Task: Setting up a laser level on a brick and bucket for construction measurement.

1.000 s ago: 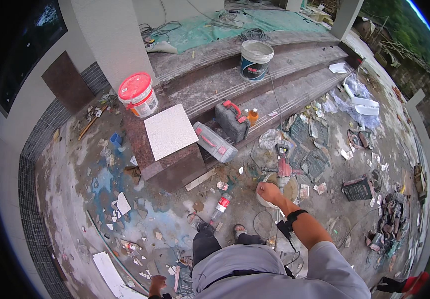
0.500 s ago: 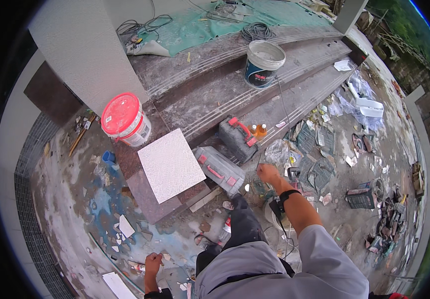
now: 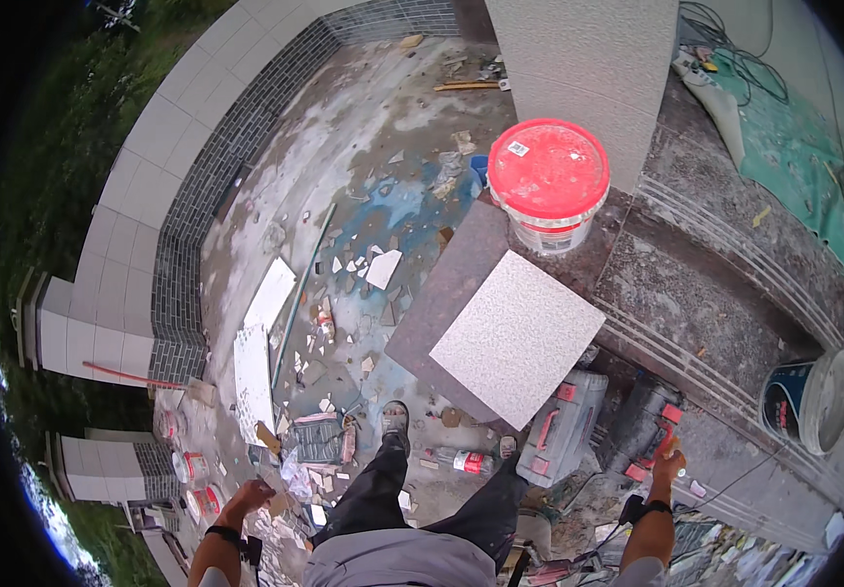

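My left hand [image 3: 253, 494] hangs at the lower left, empty, fingers loosely apart. My right hand [image 3: 667, 464] is at the lower right, beside the dark toolbox [image 3: 627, 435] with red fittings; whether it grips anything is unclear. A grey case [image 3: 564, 430] with red latches lies next to that box. A speckled white tile [image 3: 518, 338] lies on a dark stone slab [image 3: 422, 342] at the step's end. Behind the tile stands a white bucket with red lid [image 3: 550, 171].
Stone steps [image 3: 696, 303] run rightward, bearing a dark-labelled bucket [image 3: 805, 401]. Broken tiles [image 3: 383, 269], long white boards [image 3: 252, 382] and a plastic bottle [image 3: 466, 460] litter the ground. A low brick wall [image 3: 187, 274] curves along the left; a pillar [image 3: 578, 64] rises at the back.
My view has swung to the left, bringing the curved wall into sight. My feet have moved closer to the step's end. My right hand has moved from over the mixer area to the dark toolbox.
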Demonstrator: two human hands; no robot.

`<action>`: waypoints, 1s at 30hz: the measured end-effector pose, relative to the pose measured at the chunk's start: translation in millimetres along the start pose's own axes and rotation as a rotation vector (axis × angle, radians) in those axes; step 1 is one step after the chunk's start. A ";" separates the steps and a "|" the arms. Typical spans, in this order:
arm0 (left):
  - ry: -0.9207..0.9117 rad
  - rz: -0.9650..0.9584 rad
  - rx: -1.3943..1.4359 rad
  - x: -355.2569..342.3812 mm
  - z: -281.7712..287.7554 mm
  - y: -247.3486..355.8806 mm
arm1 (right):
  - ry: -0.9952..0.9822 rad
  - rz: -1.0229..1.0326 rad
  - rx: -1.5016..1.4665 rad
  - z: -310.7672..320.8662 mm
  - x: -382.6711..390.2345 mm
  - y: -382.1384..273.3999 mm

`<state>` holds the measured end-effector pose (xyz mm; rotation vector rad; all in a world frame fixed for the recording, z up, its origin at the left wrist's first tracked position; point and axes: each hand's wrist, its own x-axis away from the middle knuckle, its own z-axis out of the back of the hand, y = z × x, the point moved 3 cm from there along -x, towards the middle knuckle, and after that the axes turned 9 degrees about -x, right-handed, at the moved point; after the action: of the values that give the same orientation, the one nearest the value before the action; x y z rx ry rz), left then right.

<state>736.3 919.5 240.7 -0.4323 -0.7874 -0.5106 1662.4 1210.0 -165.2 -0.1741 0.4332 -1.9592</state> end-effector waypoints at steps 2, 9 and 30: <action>-0.019 0.086 -0.040 54.9 -4.6 -14.2 | -0.157 -0.078 -0.033 -34.9 -10.9 -15.5; -0.113 -0.003 -0.021 28.0 -37.0 47.5 | -0.483 -0.647 -0.497 -49.4 -46.2 56.2; -0.180 -0.274 -0.009 -221.5 -11.9 49.2 | -0.500 -0.030 -0.547 296.2 -43.6 -513.9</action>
<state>639.0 1011.8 57.2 -0.3842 -1.0255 -0.7377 1335.9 1370.4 305.3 -0.9977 0.6201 -1.7032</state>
